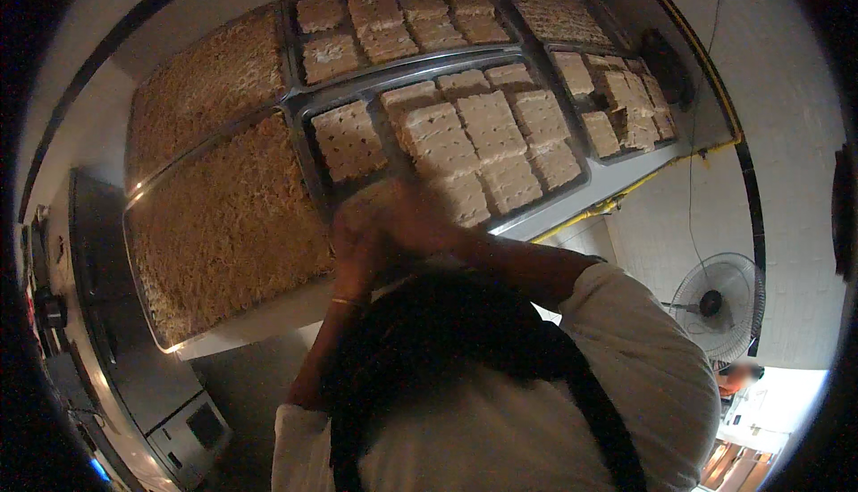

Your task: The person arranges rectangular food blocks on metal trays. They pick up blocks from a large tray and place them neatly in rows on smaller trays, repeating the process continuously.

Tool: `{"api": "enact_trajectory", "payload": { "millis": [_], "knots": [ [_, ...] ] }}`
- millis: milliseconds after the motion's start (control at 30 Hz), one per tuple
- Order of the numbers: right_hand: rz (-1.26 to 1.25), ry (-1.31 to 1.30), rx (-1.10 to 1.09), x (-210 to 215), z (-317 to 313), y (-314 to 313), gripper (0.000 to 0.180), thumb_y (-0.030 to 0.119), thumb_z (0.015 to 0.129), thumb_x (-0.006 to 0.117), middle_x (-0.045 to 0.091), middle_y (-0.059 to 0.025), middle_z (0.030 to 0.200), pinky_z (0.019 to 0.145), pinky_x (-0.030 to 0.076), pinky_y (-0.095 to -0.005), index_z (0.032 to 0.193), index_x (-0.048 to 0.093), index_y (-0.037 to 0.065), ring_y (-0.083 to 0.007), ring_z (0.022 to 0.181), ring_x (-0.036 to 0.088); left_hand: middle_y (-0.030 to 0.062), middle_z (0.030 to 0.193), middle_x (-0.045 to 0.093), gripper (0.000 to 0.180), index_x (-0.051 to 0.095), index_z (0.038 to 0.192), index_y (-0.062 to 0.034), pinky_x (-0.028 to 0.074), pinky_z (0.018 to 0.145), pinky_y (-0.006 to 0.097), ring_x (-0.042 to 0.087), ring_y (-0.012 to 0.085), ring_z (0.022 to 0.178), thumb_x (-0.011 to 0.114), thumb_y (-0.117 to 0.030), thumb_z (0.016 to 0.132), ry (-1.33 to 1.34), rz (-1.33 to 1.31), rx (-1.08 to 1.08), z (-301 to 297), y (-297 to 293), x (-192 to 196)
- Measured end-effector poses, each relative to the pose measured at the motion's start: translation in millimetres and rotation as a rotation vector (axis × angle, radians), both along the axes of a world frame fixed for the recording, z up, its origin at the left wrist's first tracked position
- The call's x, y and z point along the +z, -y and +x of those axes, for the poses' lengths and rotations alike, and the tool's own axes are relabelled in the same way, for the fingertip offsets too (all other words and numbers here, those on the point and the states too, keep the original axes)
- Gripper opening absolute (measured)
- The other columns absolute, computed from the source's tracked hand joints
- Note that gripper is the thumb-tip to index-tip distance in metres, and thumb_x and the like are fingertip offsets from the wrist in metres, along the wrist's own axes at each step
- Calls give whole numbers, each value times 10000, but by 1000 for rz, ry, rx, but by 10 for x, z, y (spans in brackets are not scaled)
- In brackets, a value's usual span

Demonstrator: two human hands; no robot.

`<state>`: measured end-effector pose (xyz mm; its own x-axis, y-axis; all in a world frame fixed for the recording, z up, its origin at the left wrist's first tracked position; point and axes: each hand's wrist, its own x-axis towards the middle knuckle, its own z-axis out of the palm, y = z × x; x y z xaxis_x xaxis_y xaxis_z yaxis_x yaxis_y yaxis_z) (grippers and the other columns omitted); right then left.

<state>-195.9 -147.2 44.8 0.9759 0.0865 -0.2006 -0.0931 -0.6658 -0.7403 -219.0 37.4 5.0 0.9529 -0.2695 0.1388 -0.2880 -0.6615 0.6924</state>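
Pale, flat square pieces (492,126), tops dotted with small dark holes, sat in metal tray (536,207), some stacked on others. Left hand (359,233) and right hand (418,224) met close together over tray's near edge, motion-blurred; couldn't tell whether fingers pinched anything. Left forearm (323,349) rose steeply, thin band (349,302) at wrist; right forearm (523,267) slanted in from right.

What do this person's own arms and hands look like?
The left hand and right hand look ungloved, though blurred. A thin, light band circles the left wrist. The left sleeve and right sleeve are pale and plain, both ending well short of the hands. No cables show.
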Motion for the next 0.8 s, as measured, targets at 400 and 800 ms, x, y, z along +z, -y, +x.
{"api": "enact_trajectory", "payload": {
  "millis": [400, 800],
  "knots": [
    [597, 216, 11, 586, 500, 1237, 480, 379, 1032, 593, 650, -141, 1175, 965, 510, -432, 1340, 515, 20, -282, 1044, 620, 150, 1405, 590, 460, 558, 1424, -51, 393, 1157, 458, 514, 328, 1371, 571, -269, 1019, -81, -305, -263, 615, 1112, 1462],
    [-269, 459, -28, 350, 633, 2054, 678, 323, 904, 721, 604, -263, 1366, 1054, 465, -520, 1446, 471, 2, -479, 1250, 569, 227, 1402, 556, 484, 540, 1421, -53, 446, 1092, 498, 563, 397, 1269, 562, -305, 1008, 322, 278, -303, 886, 1318, 848]
  ]
}}
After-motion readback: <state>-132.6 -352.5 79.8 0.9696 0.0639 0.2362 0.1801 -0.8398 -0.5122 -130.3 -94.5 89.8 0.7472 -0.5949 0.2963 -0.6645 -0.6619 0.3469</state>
